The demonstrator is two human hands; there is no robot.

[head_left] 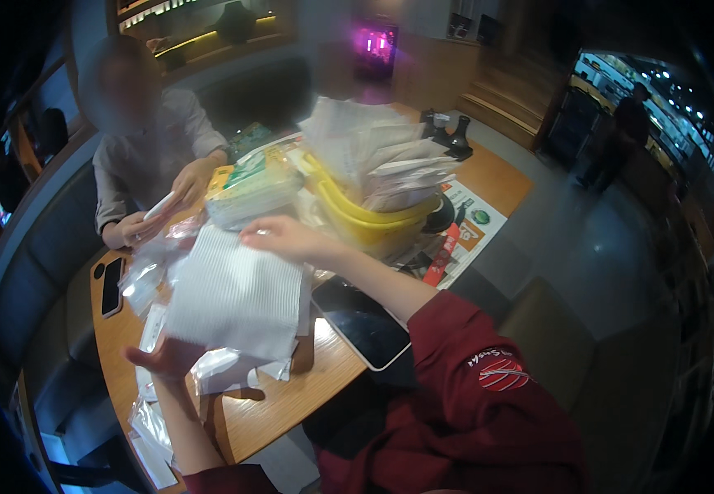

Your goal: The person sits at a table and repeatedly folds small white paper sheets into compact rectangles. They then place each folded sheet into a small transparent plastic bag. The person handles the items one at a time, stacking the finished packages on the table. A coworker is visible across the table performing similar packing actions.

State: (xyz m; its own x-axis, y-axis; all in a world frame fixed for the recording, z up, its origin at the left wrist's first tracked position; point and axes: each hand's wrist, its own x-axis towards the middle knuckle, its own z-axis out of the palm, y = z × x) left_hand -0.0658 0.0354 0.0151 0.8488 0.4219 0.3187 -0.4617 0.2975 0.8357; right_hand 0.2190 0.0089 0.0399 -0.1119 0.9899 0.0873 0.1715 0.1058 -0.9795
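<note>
A white, finely ribbed flat pack (233,284) is tilted over the near part of the wooden table. My right hand (283,237) has its fingers closed at the pack's upper edge. At the lower left corner my left hand (174,356) supports the pack from below; its thumb sticks out to the left and its fingers are mostly hidden underneath. Loose white papers and clear plastic wrappers (229,369) lie under and beside the pack. Just beyond it is a green, yellow and white plastic packet (254,183).
A yellow-rimmed container (357,216) stuffed with white paper sleeves (402,160) stands beyond my right forearm. A dark tablet (362,321) lies near the table edge, a phone (112,286) at the left. Across the table a person (155,148) holds a small white item. Another person (624,132) stands far right.
</note>
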